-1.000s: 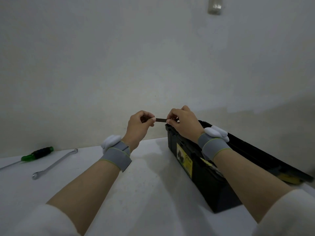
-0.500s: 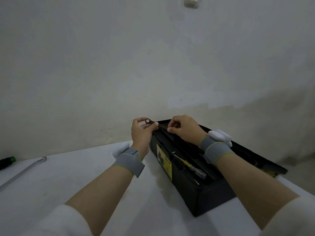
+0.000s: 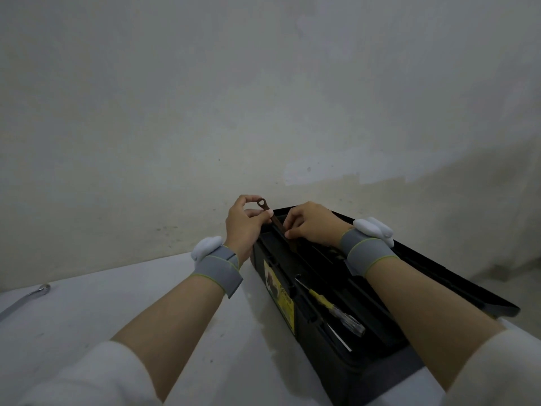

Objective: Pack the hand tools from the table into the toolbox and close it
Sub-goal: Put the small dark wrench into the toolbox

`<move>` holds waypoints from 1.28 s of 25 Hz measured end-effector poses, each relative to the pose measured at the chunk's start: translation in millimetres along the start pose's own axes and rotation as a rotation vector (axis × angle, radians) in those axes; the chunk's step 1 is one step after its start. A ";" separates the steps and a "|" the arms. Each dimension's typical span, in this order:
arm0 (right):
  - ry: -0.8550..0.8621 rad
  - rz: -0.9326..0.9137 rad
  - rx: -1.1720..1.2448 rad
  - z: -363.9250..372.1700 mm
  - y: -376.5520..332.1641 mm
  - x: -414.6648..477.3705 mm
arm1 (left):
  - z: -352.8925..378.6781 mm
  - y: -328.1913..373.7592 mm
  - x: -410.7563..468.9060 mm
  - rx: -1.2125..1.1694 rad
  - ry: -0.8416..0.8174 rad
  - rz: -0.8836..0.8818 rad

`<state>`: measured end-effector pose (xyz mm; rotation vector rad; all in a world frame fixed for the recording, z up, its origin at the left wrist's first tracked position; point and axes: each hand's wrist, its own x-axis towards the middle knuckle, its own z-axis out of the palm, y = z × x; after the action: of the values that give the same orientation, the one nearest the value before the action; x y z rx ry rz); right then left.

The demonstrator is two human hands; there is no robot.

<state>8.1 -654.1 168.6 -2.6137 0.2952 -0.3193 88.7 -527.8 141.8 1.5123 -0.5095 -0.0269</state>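
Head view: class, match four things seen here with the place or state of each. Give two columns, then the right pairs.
1 brown wrench
2 yellow screwdriver
3 silver wrench
4 toolbox

A on the table, far left
B open
C pinched by left hand and right hand
D lying inside the toolbox

Pairs: 1-C, 2-D, 3-A, 4-B

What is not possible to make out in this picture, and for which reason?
Head view:
The brown wrench: lower end hidden under the right hand.
The silver wrench: cut off by the left edge.
The toolbox: far inside too dark; near corner cut off below.
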 end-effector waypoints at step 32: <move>-0.238 0.061 -0.172 26.5 15.9 27.9 | 4.4 -29.9 50.9 0.725 -0.408 -0.079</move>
<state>39.6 -663.4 142.9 -2.7691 0.3310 0.0413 141.6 -551.0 128.6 2.2558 -0.8415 -0.2367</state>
